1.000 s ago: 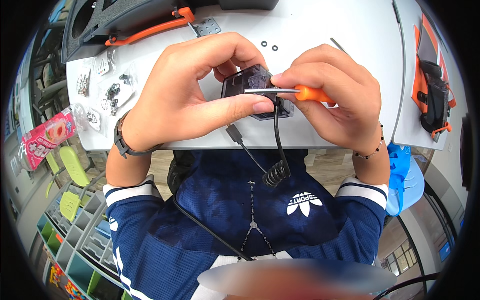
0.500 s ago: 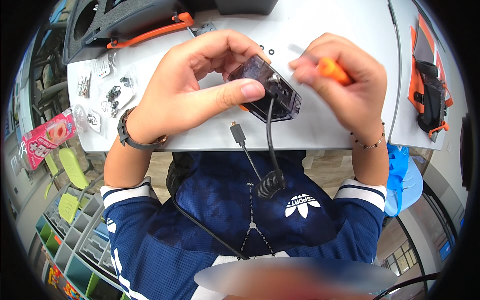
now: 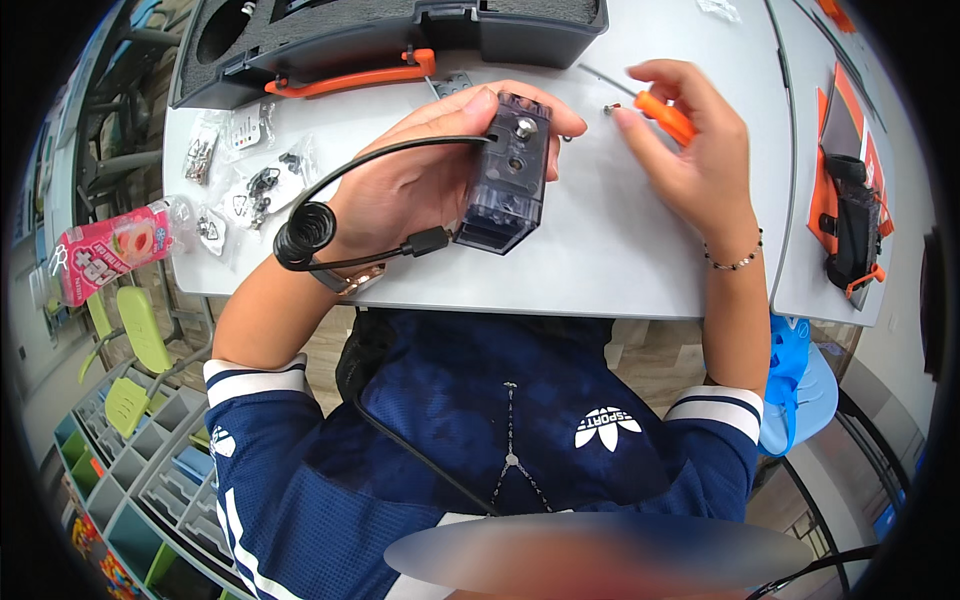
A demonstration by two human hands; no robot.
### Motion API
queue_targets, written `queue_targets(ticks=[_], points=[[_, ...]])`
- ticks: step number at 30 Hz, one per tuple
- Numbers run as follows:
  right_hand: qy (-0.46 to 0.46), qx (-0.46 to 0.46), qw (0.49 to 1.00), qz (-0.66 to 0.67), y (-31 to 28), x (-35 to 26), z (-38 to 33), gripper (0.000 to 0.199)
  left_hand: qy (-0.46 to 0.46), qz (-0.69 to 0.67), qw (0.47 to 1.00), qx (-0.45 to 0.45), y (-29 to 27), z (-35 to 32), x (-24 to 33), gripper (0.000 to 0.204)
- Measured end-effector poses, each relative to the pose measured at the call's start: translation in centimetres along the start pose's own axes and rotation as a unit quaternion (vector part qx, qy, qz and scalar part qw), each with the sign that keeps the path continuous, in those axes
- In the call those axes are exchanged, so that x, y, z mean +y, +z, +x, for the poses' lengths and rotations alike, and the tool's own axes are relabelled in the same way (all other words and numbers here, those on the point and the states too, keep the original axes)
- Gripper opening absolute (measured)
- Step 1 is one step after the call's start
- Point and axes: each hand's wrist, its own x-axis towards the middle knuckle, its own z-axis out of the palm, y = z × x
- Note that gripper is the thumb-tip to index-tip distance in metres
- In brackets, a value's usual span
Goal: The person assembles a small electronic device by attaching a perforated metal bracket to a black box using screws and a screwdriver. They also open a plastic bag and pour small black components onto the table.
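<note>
My left hand [image 3: 420, 150] is wrapped round a dark see-through plastic box [image 3: 508, 180] with a silver round fitting on its face. From the box's side runs a coiled black cable [image 3: 306, 232], looping over my left wrist and ending in a small plug [image 3: 427, 241] beside the box. To the right, my right hand [image 3: 690, 130] holds a screwdriver [image 3: 663, 115] by its orange handle, its thin shaft pointing to the far left. Near my right thumb tip is a tiny screw-like piece [image 3: 612, 108]; whether the thumb touches it I cannot tell.
A black foam-lined case [image 3: 450, 40] with an orange handle [image 3: 350, 78] stands at the back. Bags of small hardware [image 3: 265, 190] lie at the left, next to a pink drink pouch [image 3: 115, 250]. A black device [image 3: 853, 225] lies on orange sheets at the far right.
The box has been turned more upright in my left hand, and its cable swung over to the left. My right hand has moved slightly away from the box, still holding the screwdriver.
</note>
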Motion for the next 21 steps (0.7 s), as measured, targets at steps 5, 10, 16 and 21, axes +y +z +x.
queue_targets(ticks=[5, 10, 16, 21], points=[[0.025, -0.057, 0.991, 0.117, -3.9, -2.8, 0.4, 0.015, -0.001, 0.072, 0.997, 0.004, -0.1, 0.0, 0.1, 0.055], [-0.115, -0.121, 0.986, 0.022, -6.1, -5.3, 2.1, 0.021, 0.021, 0.034, 0.999, -0.024, -1.1, 0.0, -0.1, 0.038], [-0.126, -0.110, 0.986, 0.024, -5.5, -5.3, 1.7, 0.026, 0.000, 0.096, 0.995, 0.037, -0.2, 0.1, 0.4, 0.055], [-0.102, -0.114, 0.987, 0.038, -5.1, -5.2, 1.0, 0.027, -0.014, 0.129, 0.989, 0.066, 0.6, -0.3, 0.3, 0.055]])
